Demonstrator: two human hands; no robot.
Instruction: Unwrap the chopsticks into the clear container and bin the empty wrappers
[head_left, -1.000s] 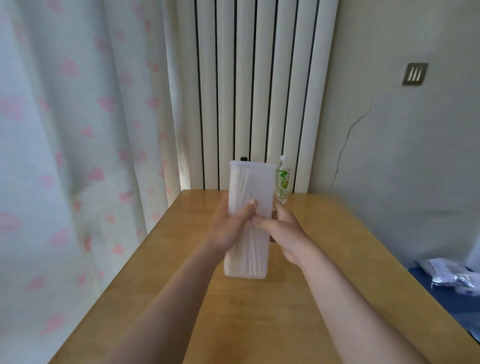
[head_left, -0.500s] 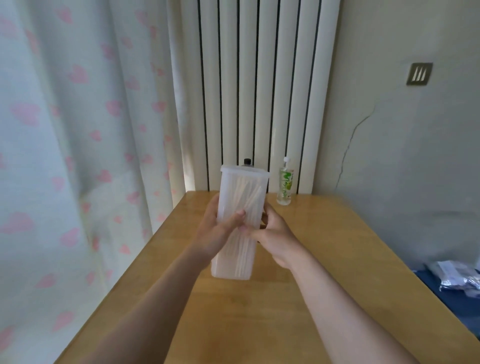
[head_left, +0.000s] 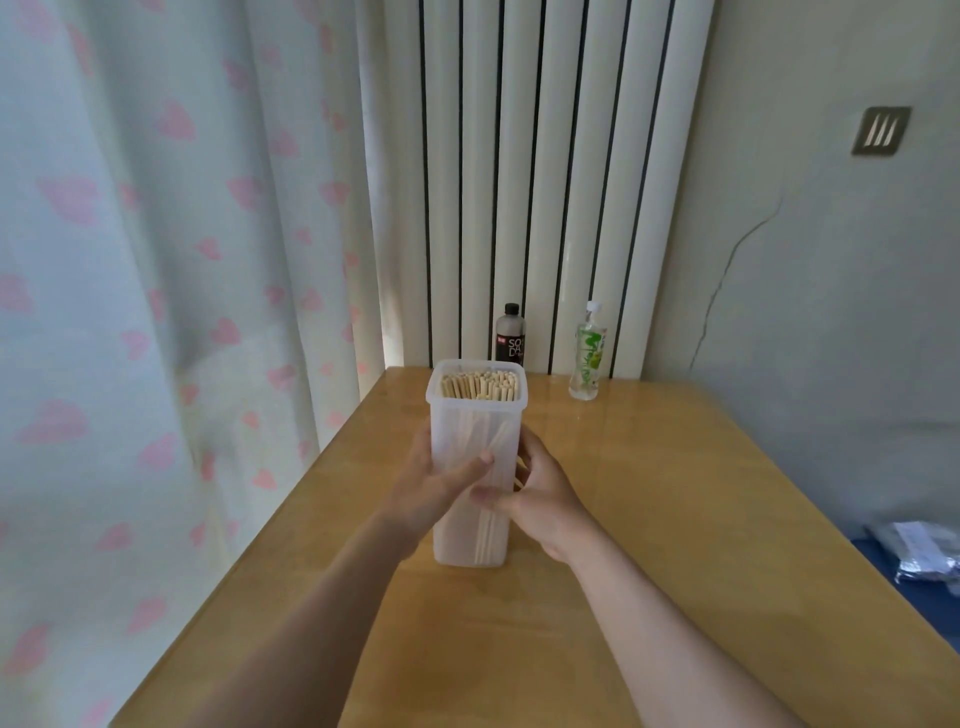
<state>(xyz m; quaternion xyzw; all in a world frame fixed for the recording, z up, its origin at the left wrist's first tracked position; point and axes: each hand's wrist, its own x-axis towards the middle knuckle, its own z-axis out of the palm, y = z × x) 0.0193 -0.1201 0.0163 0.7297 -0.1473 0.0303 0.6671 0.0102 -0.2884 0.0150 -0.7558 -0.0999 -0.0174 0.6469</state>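
Observation:
A tall clear container (head_left: 470, 431) stands upright on the wooden table (head_left: 649, 519), full of bare wooden chopsticks (head_left: 479, 387) whose ends show at its open top. My left hand (head_left: 441, 483) wraps round its left side, thumb across the front. My right hand (head_left: 540, 493) grips its right side, thumb on the front just below the left thumb. No wrappers or bin are in sight.
A dark soda bottle (head_left: 510, 335) and a clear bottle with a green label (head_left: 589, 353) stand at the table's far edge by the radiator. A curtain hangs on the left. Plastic packets (head_left: 919, 556) lie on a blue surface at the right.
The container came down from a raised, tilted hold and now stands upright on the table, its open top facing me. Both hands stayed on it.

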